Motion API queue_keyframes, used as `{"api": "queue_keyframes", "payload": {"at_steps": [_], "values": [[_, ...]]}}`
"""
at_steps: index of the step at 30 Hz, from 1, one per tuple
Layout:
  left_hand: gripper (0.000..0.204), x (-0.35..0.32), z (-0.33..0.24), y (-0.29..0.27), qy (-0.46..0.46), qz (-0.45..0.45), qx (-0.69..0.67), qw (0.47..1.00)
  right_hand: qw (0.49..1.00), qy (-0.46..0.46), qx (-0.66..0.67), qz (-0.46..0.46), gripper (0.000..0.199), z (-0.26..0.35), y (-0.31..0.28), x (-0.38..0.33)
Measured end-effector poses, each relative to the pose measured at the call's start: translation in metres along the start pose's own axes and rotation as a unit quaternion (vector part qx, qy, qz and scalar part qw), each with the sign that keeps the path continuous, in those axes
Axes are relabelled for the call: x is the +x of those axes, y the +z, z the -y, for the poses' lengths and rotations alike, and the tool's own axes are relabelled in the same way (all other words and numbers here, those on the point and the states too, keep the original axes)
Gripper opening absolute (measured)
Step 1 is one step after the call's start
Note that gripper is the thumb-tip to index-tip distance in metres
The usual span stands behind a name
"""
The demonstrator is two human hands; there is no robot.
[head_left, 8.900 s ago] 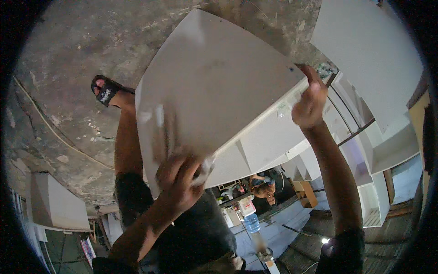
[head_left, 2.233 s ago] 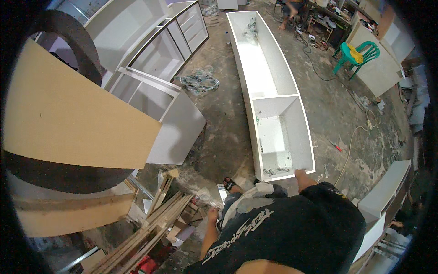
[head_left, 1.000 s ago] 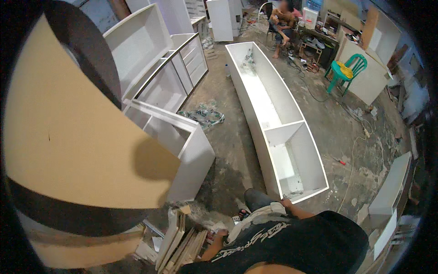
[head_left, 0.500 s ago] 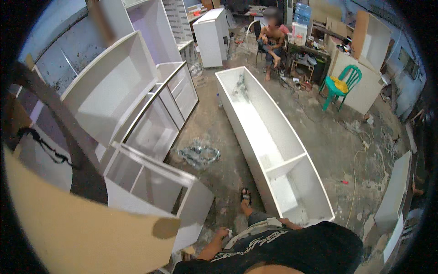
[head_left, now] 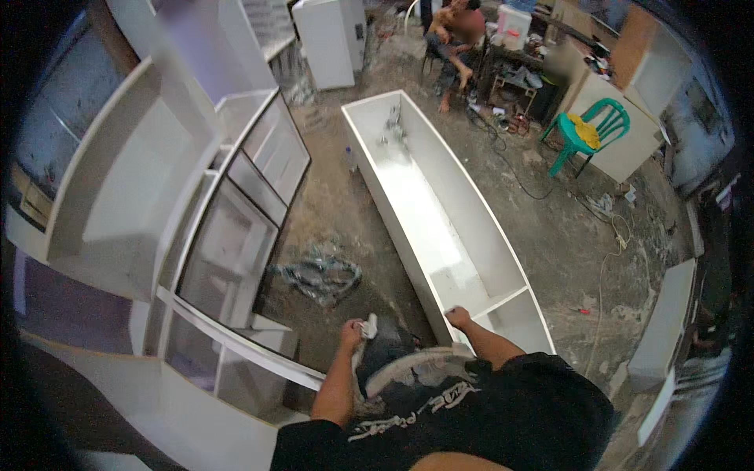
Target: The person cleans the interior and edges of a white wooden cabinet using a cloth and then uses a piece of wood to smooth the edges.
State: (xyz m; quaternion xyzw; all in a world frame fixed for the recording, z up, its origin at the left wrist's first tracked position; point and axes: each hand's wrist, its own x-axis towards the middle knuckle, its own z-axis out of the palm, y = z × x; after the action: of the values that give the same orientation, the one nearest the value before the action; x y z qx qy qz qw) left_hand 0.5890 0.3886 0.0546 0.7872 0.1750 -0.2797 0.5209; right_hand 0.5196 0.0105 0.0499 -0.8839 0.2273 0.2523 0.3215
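The left hand [head_left: 353,333] is closed around a small crumpled pale cloth [head_left: 368,324], the fingers wrapped together on it, and it hangs low in front of the person's body above the rough grey concrete floor [head_left: 330,220]. The right hand [head_left: 458,317] rests on the near end of a long white-painted open wooden cabinet [head_left: 428,212] lying on its back on the floor; the fingers curl over the cabinet's near edge, gripping it, close to the short divider that sets off 1 small compartment at this end. The cabinet runs away from the person toward the upper middle of the view, its inside glossy and bare apart from a few small dark bits at the far end.

Just left of the hands, a bundle of crumpled dark rag and plastic [head_left: 318,275] lies on the floor, between the long cabinet and a row of white shelf units with open frames [head_left: 228,235] that fill the left side. Farther off, a green plastic chair with a yellow cloth on its seat [head_left: 585,133] stands to the right of the cabinet's far end, well apart from it. Another person sits on a seat [head_left: 455,43] at the top of the view beside a cluttered low table, and a white upright box-shaped cabinet [head_left: 330,39] stands near them.
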Motion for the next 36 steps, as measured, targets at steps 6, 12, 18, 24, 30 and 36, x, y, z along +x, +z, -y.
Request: {"api": "queue_keyframes", "payload": {"at_steps": [6,12,18,24,30,36], "values": [[0.033,-0.017,0.043,-0.059,-0.132,-0.064,0.189,0.971,0.995,-0.085,0.048,0.031,0.043,0.082,0.04,0.05],[0.035,0.071,-0.01,-0.014,-0.107,0.071,0.214,0.968,0.979,0.004,-0.108,0.173,0.035,-0.032,-0.046,0.186],[0.037,0.184,-0.073,-0.123,-0.125,0.082,0.255,0.955,0.986,0.138,0.016,0.097,0.032,0.19,-0.129,0.26],[0.039,0.326,-0.166,-0.189,-0.079,0.107,0.299,0.945,0.92,0.085,0.377,-0.064,0.037,0.334,-0.183,0.356],[0.042,0.493,-0.27,-0.239,0.057,0.186,0.512,0.837,0.987,0.02,0.152,-0.042,0.038,0.322,-0.138,0.468],[0.046,0.555,-0.416,-0.254,0.087,0.083,0.285,0.951,0.976,0.174,0.062,0.112,0.04,0.302,-0.102,0.48]]}}
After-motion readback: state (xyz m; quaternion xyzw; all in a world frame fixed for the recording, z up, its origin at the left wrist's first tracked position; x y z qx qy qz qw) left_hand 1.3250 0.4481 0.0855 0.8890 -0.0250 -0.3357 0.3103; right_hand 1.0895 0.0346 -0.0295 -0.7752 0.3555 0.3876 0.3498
